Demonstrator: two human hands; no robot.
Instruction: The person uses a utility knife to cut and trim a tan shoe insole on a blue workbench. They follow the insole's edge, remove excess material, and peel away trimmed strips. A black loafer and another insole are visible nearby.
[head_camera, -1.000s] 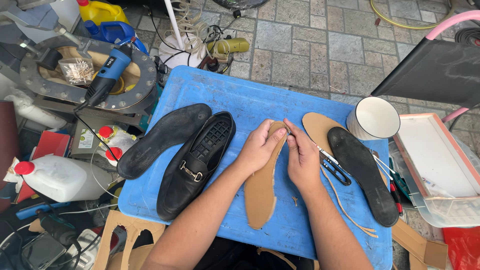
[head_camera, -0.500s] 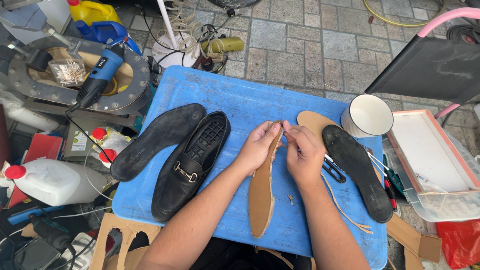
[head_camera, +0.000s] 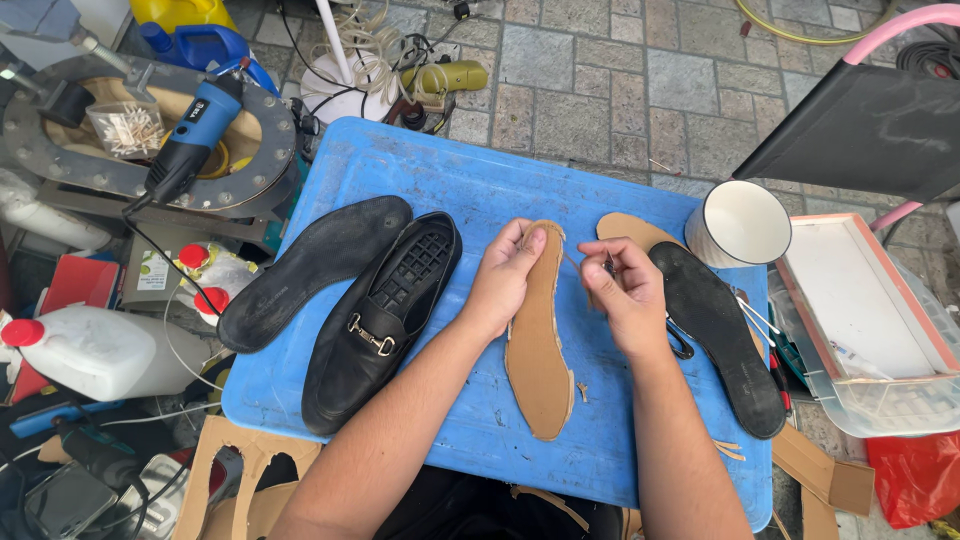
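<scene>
The left hand (head_camera: 507, 275) pinches the toe end of the tan insole cutout (head_camera: 537, 340), which now lies straighter on the blue table (head_camera: 440, 180) than a second ago. The right hand (head_camera: 625, 290), just beside it, is closed on scissors (head_camera: 672, 335) whose blades now meet the cutout's edge. A black loafer (head_camera: 385, 315) lies left of the left hand.
</scene>
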